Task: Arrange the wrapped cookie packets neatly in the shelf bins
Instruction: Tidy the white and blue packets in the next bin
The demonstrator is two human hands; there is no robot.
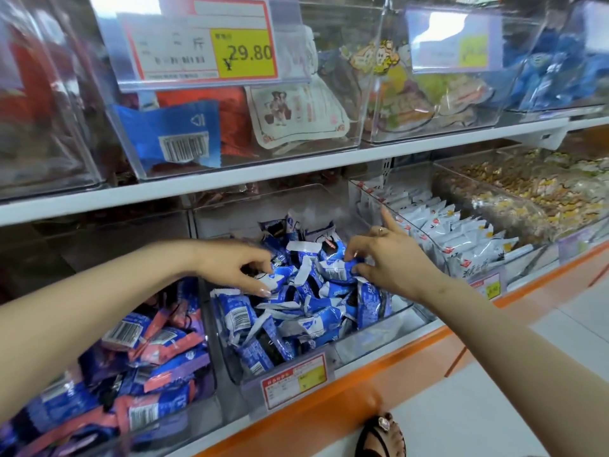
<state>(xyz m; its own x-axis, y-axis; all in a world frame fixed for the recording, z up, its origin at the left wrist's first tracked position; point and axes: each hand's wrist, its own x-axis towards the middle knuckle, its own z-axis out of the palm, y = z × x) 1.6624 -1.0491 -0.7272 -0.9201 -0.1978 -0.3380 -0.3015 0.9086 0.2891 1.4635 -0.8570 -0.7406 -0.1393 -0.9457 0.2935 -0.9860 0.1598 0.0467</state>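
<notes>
The blue-and-white cookie packets (296,311) are heaped loose in the middle clear bin (400,319) on the lower shelf. Their crimped ends point every way and no common long axis is kept. At the crest of the heap one packet (336,268) is pinched between the thumb and curled fingers of the right hand (395,262), while its index finger is held straight, up toward the bin's right wall. This packet lies just left of the palm, and its long axis is judged to run roughly across the bin. A second packet (275,281) is gripped under the curled fingertips of the left hand (237,268); it is tilted, and which way it points cannot be told. Both hands are about equally near the crest. The coming move is judged to be turning each packet to one shared direction. Pink-and-blue packets (148,357) are piled in the bin to the left, and white packets (461,239) stand in rows to the right.
</notes>
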